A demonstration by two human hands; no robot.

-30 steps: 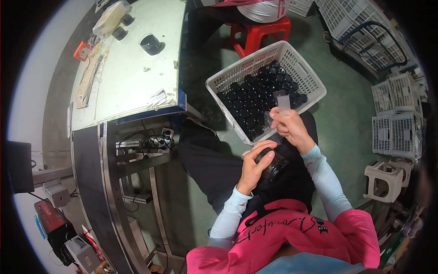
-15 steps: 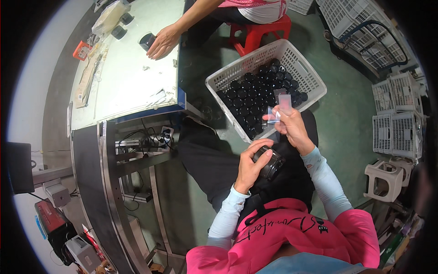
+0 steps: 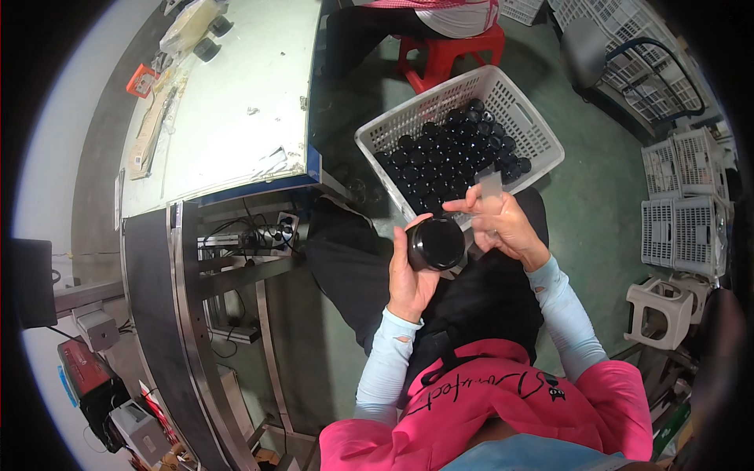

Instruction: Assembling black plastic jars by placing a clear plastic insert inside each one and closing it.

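Observation:
My left hand [image 3: 411, 284] is wrapped round a dark jar [image 3: 438, 243], whose glossy black round lid faces up toward me. Just to its right is my right hand [image 3: 506, 226], partly smeared by motion, with its forefinger stretched toward the top of the jar. Between the right hand's fingers a clear plastic strip [image 3: 491, 187] sticks up; whether there are several pieces is too blurred to tell. Beyond both hands stands a white perforated crate [image 3: 528, 124] holding many black round-topped jars [image 3: 436, 153].
A pale-topped worktable [image 3: 236, 118] on the left bears two dark jars [image 3: 206, 50], a plastic bag [image 3: 188, 27] and an orange-red box [image 3: 142, 81]. Another person sits on a red stool [image 3: 452, 59]. Stacked white crates [image 3: 683, 204] and a beige stool [image 3: 660, 312] stand at the right.
My left hand has turned the jar so its lid faces up and moved it slightly left. My right hand's fingers have shifted with the clear strip. The other person's hand and a jar have left the table.

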